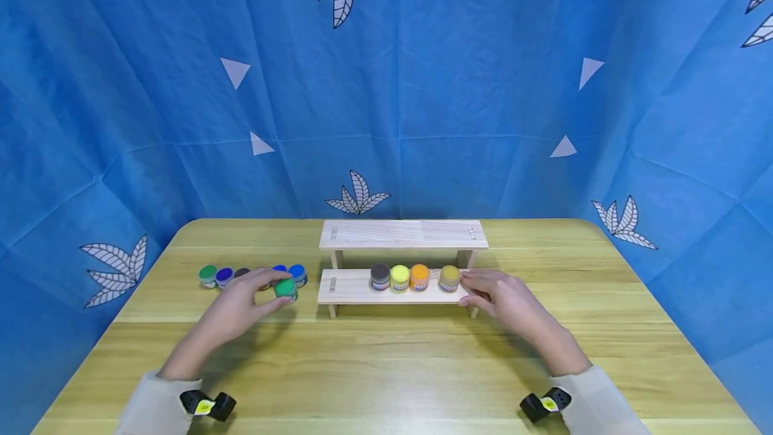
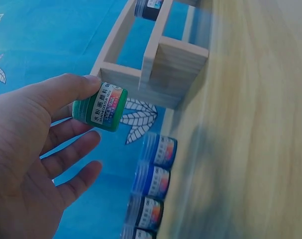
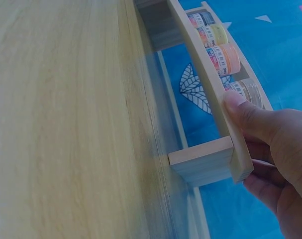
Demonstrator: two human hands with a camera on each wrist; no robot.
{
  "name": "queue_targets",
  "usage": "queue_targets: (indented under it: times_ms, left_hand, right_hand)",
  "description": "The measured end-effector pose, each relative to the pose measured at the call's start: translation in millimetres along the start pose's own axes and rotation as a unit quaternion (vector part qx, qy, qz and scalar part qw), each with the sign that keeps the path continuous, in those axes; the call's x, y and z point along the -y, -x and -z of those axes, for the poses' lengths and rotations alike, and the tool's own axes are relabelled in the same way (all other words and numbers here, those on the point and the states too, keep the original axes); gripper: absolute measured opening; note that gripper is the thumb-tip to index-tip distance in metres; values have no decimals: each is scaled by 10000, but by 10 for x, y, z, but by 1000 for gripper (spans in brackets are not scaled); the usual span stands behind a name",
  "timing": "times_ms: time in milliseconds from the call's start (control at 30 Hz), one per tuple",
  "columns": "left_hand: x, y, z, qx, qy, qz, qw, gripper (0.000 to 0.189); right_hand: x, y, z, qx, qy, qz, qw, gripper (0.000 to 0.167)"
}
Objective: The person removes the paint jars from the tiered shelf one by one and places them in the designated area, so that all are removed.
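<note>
My left hand (image 1: 244,301) pinches a green paint jar (image 1: 286,289) between thumb and fingers, raised over the table left of the shelf. In the left wrist view the label of this green paint jar (image 2: 107,107) shows, with the other fingers loosely spread below. My right hand (image 1: 504,301) is at the right end of the lower shelf board (image 1: 350,295). Its fingertips lie right beside an ochre paint jar (image 1: 449,278), the thumb at the board's front edge. Left of that jar, an orange jar (image 1: 419,277), a yellow jar (image 1: 400,278) and a dark jar (image 1: 380,276) stand in a row.
Several more jars stand on the table (image 1: 386,368) at the left, among them a green jar (image 1: 208,276), a purple jar (image 1: 225,277) and a blue jar (image 1: 298,275). The upper shelf board (image 1: 403,234) lies behind the lower one. A blue curtain (image 1: 423,86) hangs behind.
</note>
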State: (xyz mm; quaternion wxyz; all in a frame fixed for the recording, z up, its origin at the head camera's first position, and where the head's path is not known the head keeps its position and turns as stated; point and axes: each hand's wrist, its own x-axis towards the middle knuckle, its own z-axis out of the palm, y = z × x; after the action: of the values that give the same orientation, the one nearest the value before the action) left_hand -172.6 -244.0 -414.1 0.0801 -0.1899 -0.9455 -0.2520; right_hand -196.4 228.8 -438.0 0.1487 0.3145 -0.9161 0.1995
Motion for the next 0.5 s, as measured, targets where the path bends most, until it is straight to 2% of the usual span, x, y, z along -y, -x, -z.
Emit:
queue_targets:
  times_ms: [133, 267, 500]
  left_hand:
    - [77, 35, -11, 19, 19, 72, 10000, 47]
    - [151, 63, -25, 179, 184, 191, 9995, 45]
    - [193, 86, -34, 420, 265, 287, 9984, 43]
  right_hand:
    - [5, -3, 2, -27, 32, 64, 10000, 45]
    - [14, -6, 8, 7, 49, 62, 10000, 46]
    - [14, 0, 10, 42, 66, 10, 10000, 46]
